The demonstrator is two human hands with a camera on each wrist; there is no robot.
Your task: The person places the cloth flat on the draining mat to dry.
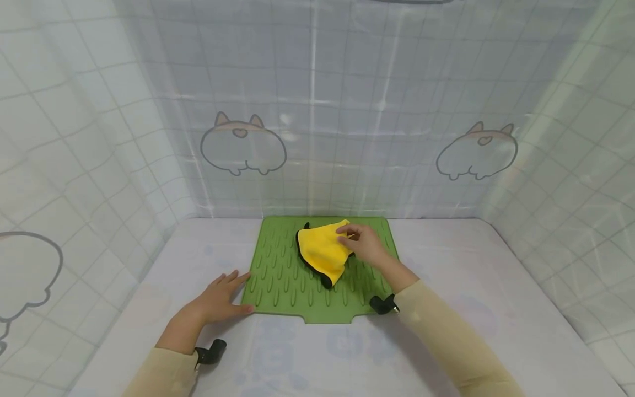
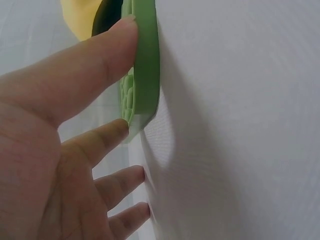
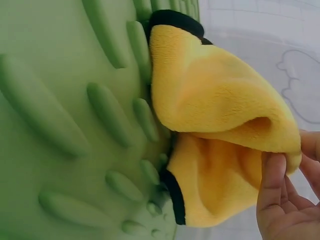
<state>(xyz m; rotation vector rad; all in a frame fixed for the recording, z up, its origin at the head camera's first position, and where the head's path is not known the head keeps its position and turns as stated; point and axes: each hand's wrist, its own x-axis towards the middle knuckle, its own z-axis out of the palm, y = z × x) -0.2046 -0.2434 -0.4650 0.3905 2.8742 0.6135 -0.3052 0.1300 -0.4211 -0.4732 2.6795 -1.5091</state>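
A yellow cloth (image 1: 321, 248) with black edging lies bunched on a green ridged mat (image 1: 278, 275). My right hand (image 1: 364, 243) pinches the cloth at its upper right part. In the right wrist view the pinched part of the cloth (image 3: 215, 95) is drawn up off the mat in folds, its black-edged ends touching the ridges. My left hand (image 1: 220, 298) rests at the mat's left side, fingers spread. Seen from the left wrist, the thumb and index fingertip touch the mat's edge (image 2: 146, 65), while the other fingers reach down to the table surface.
The mat lies on a white covered table (image 1: 446, 286), near its back. A tile-patterned curtain (image 1: 337, 110) with cartoon drawings encloses the back and sides. Small black devices (image 1: 212, 353) sit at both wrists.
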